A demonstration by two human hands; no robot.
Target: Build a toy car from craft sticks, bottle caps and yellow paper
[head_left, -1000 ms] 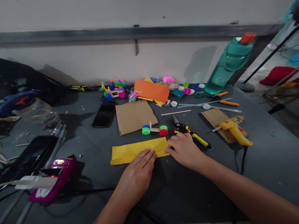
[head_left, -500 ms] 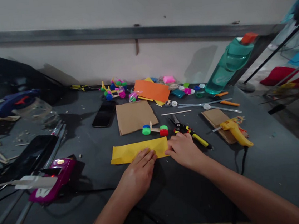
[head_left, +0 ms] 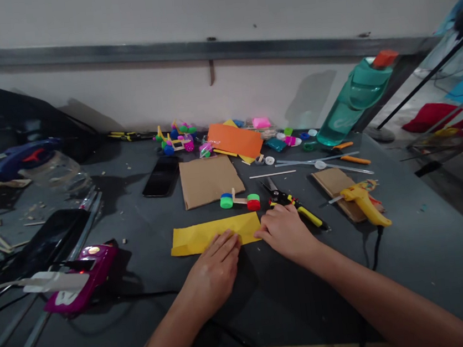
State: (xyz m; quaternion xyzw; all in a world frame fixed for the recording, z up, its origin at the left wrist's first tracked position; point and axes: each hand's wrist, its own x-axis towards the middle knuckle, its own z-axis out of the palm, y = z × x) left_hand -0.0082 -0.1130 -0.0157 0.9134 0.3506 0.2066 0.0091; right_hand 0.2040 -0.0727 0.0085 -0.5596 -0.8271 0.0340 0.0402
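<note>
A yellow strip of paper [head_left: 199, 237] lies across the table in front of me. My left hand [head_left: 218, 258] rests flat on its lower middle edge, fingers stretched out side by side. At the strip's right end, my right hand [head_left: 285, 231] has its fingers curled, with the thumb at the paper's edge; its grip is partly hidden. Just beyond the paper stands a small wheeled piece made of bottle caps and sticks [head_left: 241, 201]. Scissors with black and yellow handles [head_left: 300, 210] lie beside and partly behind my right hand.
Brown cardboard [head_left: 211, 181] and a phone [head_left: 161, 177] lie farther back. A yellow glue gun [head_left: 364, 203] rests on cardboard at right, near a leaning green bottle [head_left: 353, 106]. At left are a purple power strip [head_left: 96, 272] and cables. Orange paper [head_left: 236, 140] and craft bits line the wall.
Both hands stay at the yellow paper. My left hand has shifted very slightly left; the paper's left end has barely moved.
</note>
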